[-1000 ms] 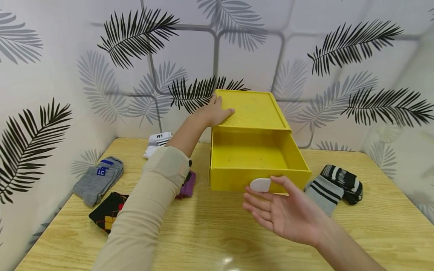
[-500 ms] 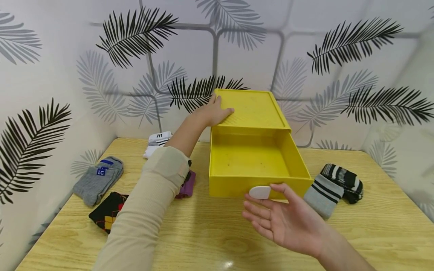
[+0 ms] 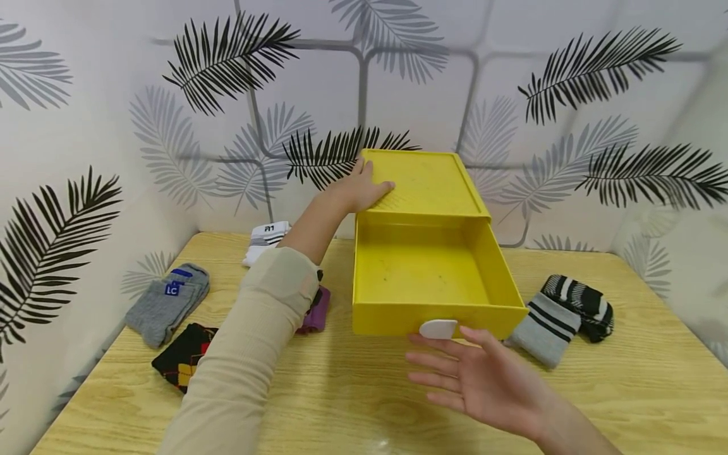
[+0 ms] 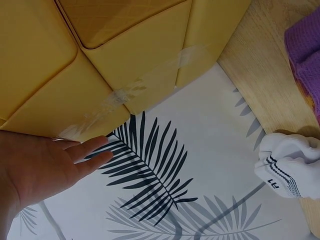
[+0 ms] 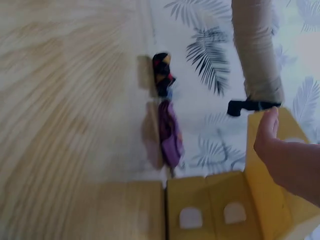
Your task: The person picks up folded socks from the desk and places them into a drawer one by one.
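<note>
A yellow drawer unit [image 3: 432, 183] stands on the table with its top drawer [image 3: 378, 321] pulled out; the drawer's inside shows bare. My left hand [image 3: 357, 191] rests on the unit's top left edge, thumb lying on the top. In the left wrist view its fingers are extended along the unit. By the drawer's white handle [image 3: 438, 329], my right hand [image 3: 491, 382] has its fingers spread and straight, palm turned left. Its index fingertip is just under the handle; whether it touches cannot be told. Two lower drawers with white handles [image 5: 191, 218] show in the right wrist view.
On the left lie grey socks [image 3: 167, 303], argyle socks [image 3: 184, 357], white socks [image 3: 264, 241] and purple socks [image 3: 315, 311], partly behind my left sleeve. Striped grey socks [image 3: 548, 328] and black-and-white socks [image 3: 580, 306] lie right of the unit. A patterned wall [image 3: 421, 95] rises behind.
The top drawer has slid further out toward me. My right hand has moved back with it, and its thumb has come away from the handle. The left hand has stayed in place.
</note>
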The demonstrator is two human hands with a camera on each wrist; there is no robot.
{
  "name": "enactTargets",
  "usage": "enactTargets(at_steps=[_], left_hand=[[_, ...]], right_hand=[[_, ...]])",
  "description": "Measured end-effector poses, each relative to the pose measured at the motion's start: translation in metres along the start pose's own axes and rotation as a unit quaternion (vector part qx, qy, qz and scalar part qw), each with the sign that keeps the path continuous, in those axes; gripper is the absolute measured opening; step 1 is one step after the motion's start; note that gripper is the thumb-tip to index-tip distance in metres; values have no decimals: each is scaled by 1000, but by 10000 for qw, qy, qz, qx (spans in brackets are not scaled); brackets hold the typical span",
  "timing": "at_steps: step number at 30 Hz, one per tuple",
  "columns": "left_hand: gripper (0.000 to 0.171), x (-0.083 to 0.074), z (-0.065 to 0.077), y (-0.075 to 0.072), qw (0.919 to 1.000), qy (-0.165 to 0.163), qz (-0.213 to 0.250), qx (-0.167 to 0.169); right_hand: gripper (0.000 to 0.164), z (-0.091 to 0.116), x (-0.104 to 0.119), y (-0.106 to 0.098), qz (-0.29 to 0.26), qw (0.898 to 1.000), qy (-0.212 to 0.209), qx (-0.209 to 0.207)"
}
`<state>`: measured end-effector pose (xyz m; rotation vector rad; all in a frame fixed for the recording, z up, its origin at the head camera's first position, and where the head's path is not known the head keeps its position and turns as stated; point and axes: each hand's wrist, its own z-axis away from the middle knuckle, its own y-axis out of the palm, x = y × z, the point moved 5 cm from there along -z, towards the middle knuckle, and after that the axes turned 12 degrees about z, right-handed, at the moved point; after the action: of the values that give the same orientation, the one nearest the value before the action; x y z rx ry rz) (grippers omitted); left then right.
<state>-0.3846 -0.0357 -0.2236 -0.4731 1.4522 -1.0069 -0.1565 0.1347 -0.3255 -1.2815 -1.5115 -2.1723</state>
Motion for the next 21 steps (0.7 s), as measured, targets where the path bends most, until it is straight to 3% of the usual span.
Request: enactTargets(at_steps=[2,5,9,11,12,13,14,18,20,21], left_hand=[[79,-1,0,0,10000,26,-16,-12],[79,-1,0,0,10000,34,-33,-12],[80,-2,0,0,10000,-18,-20,39],[79,-2,0,1,10000,-27,1,55],[79,-2,0,2,10000,-35,19,78],[79,-2,0,2,9999,-44,41,97],[79,-2,0,2,9999,-38,58,95],[79,-2,0,3,9999,-48,81,120],[79,-1,0,3,9999,-51,47,116],[79,-1,-1,3,9999,-55,32,119]], right_hand=[[47,5,-1,-10,668,9978,12,-7],[43,15,0,-29,1627,9861,139,-312],[35,37,11,-62,2328,9696,98,-751],[35,51,22,-79,2730,9550,-40,-1159],[37,59,28,-88,3042,9408,-84,-1496],[40,67,35,-96,3457,9182,-64,-1932],[45,74,42,-104,3931,8883,-14,-2376],[56,104,63,-126,5746,7272,467,-3727],[53,115,69,-134,6393,6544,694,-3978],[53,120,70,-138,6648,6230,828,-4038]])
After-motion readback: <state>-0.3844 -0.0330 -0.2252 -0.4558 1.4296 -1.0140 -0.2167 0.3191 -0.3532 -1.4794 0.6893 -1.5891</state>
